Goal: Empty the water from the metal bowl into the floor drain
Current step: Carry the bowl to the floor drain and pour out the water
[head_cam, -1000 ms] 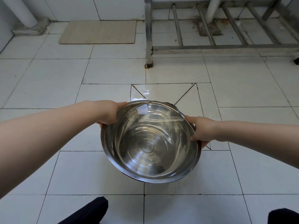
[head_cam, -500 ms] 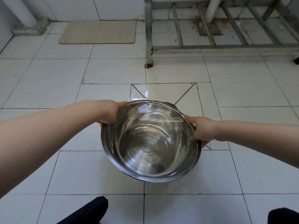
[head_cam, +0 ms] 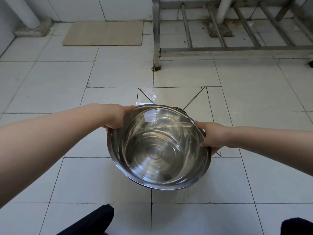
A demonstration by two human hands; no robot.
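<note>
Tilting the metal bowl away from you at frame centre, you grasp its rim with your left hand and right hand, fingers curled round the edge. Compared with a second ago, the far rim sits slightly lower and little water remains inside; wet tile glistens beyond. The drain itself is hidden, so pouring looks nearly finished.
</note>
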